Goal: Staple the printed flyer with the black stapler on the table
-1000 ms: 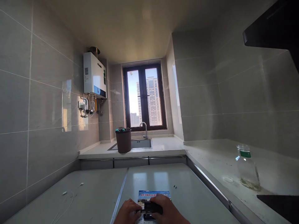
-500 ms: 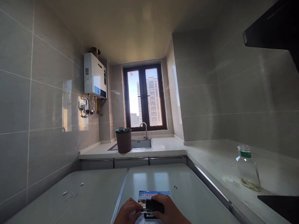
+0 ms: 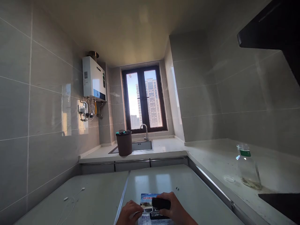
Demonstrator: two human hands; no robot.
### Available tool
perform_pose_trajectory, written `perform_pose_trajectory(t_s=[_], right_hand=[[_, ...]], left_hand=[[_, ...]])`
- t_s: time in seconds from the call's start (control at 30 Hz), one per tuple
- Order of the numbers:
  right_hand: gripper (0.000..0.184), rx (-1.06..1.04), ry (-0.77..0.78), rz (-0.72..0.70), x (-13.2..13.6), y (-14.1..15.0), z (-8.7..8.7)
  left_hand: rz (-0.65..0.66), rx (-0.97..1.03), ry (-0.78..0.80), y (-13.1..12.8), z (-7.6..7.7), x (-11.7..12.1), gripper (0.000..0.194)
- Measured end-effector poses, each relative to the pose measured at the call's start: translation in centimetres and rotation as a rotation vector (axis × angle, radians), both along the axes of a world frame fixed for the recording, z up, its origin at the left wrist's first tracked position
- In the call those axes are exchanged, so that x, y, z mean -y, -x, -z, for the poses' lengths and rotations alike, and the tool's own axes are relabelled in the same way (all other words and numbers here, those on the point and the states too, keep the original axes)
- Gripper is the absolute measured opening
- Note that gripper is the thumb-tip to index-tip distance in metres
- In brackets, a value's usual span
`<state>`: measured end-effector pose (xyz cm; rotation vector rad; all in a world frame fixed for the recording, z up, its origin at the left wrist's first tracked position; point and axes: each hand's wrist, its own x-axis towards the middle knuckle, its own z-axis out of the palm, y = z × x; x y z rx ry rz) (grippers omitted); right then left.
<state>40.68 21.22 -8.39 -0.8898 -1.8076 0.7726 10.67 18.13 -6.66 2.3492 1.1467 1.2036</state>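
My right hand (image 3: 174, 207) is wrapped round a black stapler (image 3: 161, 203), whose top arm is raised above its base. A thin metal part sticks out of the stapler's left side. The fingers of my left hand (image 3: 130, 212) are closed at the end of that metal part. Both hands are low in the view, above a printed sheet (image 3: 147, 197) with a blue top and red lettering. My hands and the stapler hide much of this sheet. Two small light-coloured pieces (image 3: 177, 188) lie on the table beyond my right hand.
The pale tabletop (image 3: 100, 190) has a metal seam. On its left lies a white cable (image 3: 74, 201). A dark bin (image 3: 124, 144) stands by the sink (image 3: 144, 145). A glass jar (image 3: 248, 170) and a clear round lid (image 3: 229, 178) are on the right counter.
The stapler and my right hand have shifted slightly right. My left hand has moved a little right too, and more of the metal part shows between the hands.
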Motion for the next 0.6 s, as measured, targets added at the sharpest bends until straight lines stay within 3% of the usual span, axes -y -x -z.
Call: perform_pose_trajectory(t_s=[0.17,0.37,0.47,0.6], right_hand=[[0.065,-0.057,0.087,-0.035,1.1,0.1,-0.8],[0.064,-0.01,0.159,-0.087,4.1,1.7,-2.0],[0.054,-0.009,0.08,-0.135,5.3,2.6,-2.7],[0.048,0.012,-0.016,-0.176,5.7,3.0,-3.4]], left_hand=[[0.193,0.029,0.01,0.0,0.2,-0.4,0.032],[0.193,0.072,0.195,-1.1,1.4,-1.1,0.027],[0.191,0.071,0.285,-1.5,2.2,-1.6,0.034],[0.215,0.141,0.284,-2.3,2.4,-1.4,0.031]])
